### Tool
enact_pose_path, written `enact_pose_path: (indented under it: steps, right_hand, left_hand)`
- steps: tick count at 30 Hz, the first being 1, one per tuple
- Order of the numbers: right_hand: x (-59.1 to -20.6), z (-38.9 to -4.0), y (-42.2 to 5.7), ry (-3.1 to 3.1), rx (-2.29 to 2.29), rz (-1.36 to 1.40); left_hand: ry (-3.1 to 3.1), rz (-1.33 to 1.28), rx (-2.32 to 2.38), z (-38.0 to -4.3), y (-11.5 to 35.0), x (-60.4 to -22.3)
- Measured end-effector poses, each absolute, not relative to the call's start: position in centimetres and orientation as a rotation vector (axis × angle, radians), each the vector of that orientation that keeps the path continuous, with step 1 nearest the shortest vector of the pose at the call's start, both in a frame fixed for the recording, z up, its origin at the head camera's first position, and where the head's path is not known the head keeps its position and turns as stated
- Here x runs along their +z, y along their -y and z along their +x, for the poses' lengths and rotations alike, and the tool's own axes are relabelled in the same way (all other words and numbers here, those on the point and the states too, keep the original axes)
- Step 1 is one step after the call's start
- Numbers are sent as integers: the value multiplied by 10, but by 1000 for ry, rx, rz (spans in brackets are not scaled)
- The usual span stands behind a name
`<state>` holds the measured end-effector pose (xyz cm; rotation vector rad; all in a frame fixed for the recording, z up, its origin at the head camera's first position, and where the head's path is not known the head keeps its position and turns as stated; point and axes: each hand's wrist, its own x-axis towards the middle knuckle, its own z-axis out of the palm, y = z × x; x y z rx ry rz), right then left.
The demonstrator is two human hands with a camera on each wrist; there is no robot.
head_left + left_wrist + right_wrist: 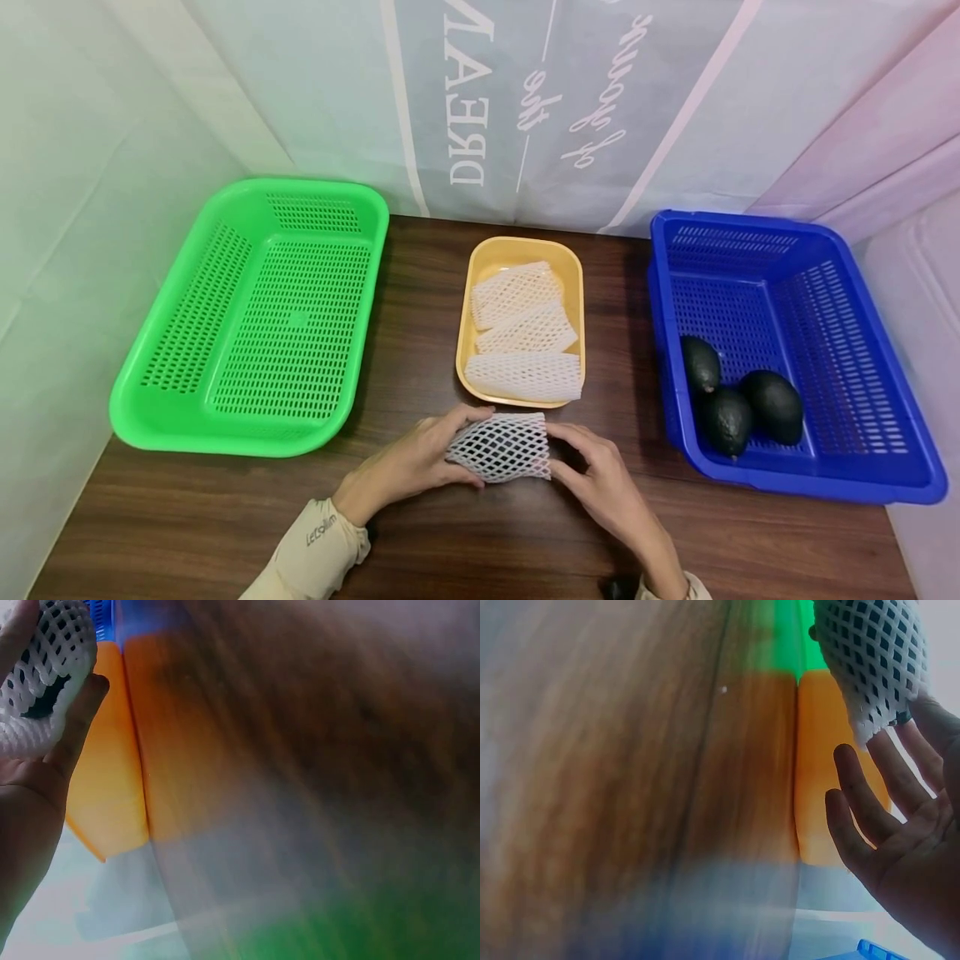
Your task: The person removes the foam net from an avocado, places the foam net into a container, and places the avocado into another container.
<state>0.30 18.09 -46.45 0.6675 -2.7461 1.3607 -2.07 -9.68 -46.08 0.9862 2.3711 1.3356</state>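
In front of the yellow tray [461, 354], a white foam net sleeve [501, 447] lies sideways between both hands. Through its mesh shows a dark fruit, an avocado [46, 699] by its look, mostly hidden by the net. My left hand [416, 461] grips the sleeve's left end, thumb and fingers on opposite sides. At the right end, my right hand [606, 481] pinches the sleeve's rim with thumb and fingertips; in the right wrist view its other fingers [870, 799] stand spread away from the net [877, 660].
Flattened foam nets [525, 375] lie in the yellow tray. To the right, a blue basket [810, 483] holds three avocados [772, 406] in its near left part. A green basket [292, 333] stands at the left. Behind them hangs a printed cloth [337, 108].
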Motion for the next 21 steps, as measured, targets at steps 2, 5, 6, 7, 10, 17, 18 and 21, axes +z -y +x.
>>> enact_pose_path:
  steps: [2,5,6,7,10,17,18,21]
  right_hand:
    - [-465,3,-182,2751,1345,667]
    - [-467,4,-183,2759,1308,670]
    - [-467,4,-183,2764,1295,671]
    - [-468,4,-183,2770,1278,672]
    - [-469,5,-185,2790,1236,678]
    - [-465,3,-187,2834,1184,713]
    - [-464,3,-188,2844,1187,723]
    - [-463,3,-188,2886,1200,735]
  left_hand:
    - [-2368,959,1304,-21,96,-460]
    - [-2378,909,1214,-21,95,-459]
    - [-2390,899,1177,-21,94,-459]
    - [-2408,897,1138,-21,94,-459]
    - [-2477,920,1029,-21,93,-458]
    - [-2630,999,875,-22,92,-454]
    - [-2646,1000,854,-22,92,-453]
    - [-2679,1004,796,-21,92,-451]
